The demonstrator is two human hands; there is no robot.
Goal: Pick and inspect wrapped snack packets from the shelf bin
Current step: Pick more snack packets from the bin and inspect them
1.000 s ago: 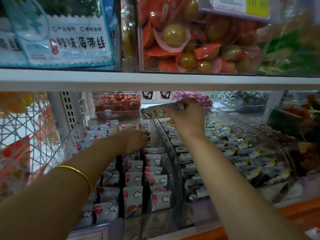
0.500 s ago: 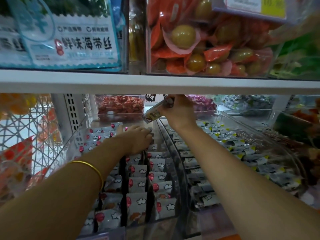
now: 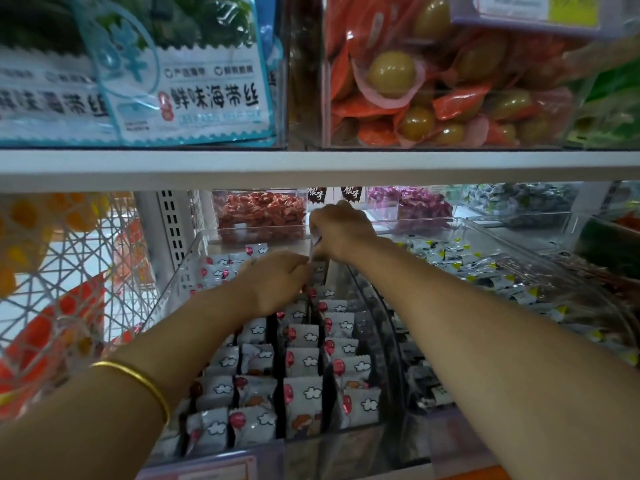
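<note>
A thin, smooth gold metal bangle (image 3: 138,379) rings the left forearm, well behind the left hand (image 3: 277,282). On either side of the bangle, the arm is bare.

Seaweed packs (image 3: 194,98), orange-wrapped snacks (image 3: 450,105) overhead

I see a shop: clear plastic bins (image 3: 183,271) of small white wrapped snack packets (image 3: 302,363) below a white shelf board (image 3: 311,169), a pale price label (image 3: 526,10) at upper right.
</note>
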